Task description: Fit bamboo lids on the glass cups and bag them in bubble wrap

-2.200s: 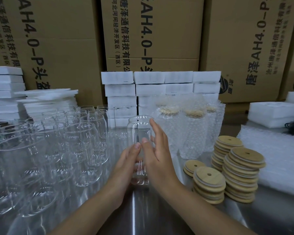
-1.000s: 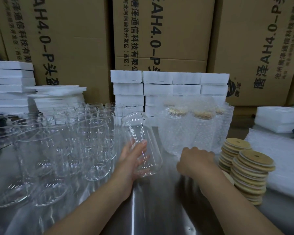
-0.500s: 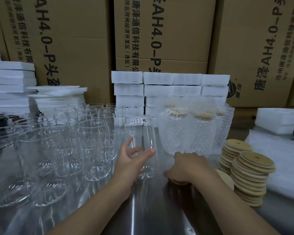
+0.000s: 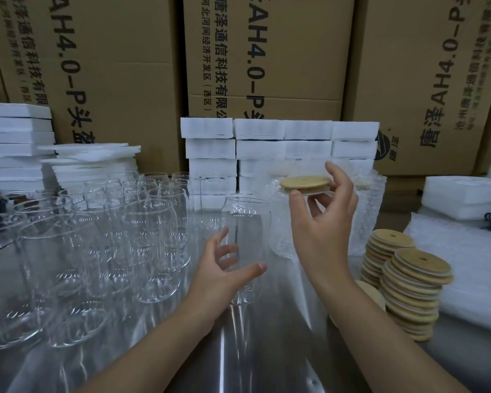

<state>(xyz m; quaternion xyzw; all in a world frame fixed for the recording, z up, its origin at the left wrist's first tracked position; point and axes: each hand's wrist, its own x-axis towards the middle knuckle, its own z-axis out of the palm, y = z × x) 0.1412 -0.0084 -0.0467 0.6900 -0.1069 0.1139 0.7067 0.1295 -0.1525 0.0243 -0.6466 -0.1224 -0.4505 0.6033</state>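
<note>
Pinching lid [image 4: 305, 184] (right hand [image 4: 323, 222] raised).

We see two bare forearms, the left forearm [image 4: 153, 338] and the right forearm [image 4: 386, 324], uncovered along the whole length that shows, from the lower edge of our view up to the wrists. Both are slim and smooth and taper towards the wrist; the wide lens makes them look broad near the bottom edge. The left grip [image 4: 219, 269] and the right grip [image 4: 323, 225] are bare as well, with long, thin fingers. We can make out a short, rounded nail on the left thumb. Fine creases cross the right palm and wrist. Elbows and upper arms lie outside our view, so we cannot tell whether sleeves begin higher up.
</note>
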